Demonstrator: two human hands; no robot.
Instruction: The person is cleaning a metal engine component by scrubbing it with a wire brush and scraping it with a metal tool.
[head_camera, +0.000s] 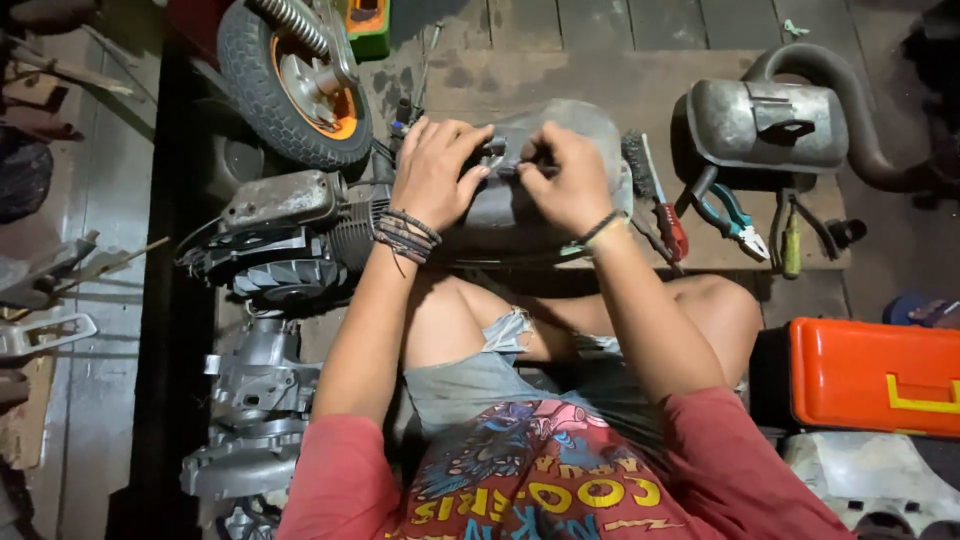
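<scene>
From the head camera, looking straight down, both hands meet on top of a rounded grey metal engine cover that lies on the floor just beyond the person's bent knees. The left hand, with a stack of dark bracelets at the wrist, lies curled over the cover's left shoulder, its fingertips pressed in at the middle. The right hand is closed in a pinch from the other side, thumb and forefinger nipped together on a small dark fitting at the top of the cover; what the fitting is cannot be told, since the fingers hide most of it.

The step in hand looks like fine finger work on that fitting, one hand steadying the cover while the other works the small part. The next move would seem to call for a firm hold on the cover and a careful turn or pull with the fingertips, as no tool is in either hand.

The cover is dull, dusty and scuffed, domed in shape. Just left of it sit a finned engine block and, farther off, a small wheel with an orange hub. To the right lie a wire brush, red-handled pliers, blue-handled pliers and a grey exhaust muffler. An orange toolbox stands near right.
</scene>
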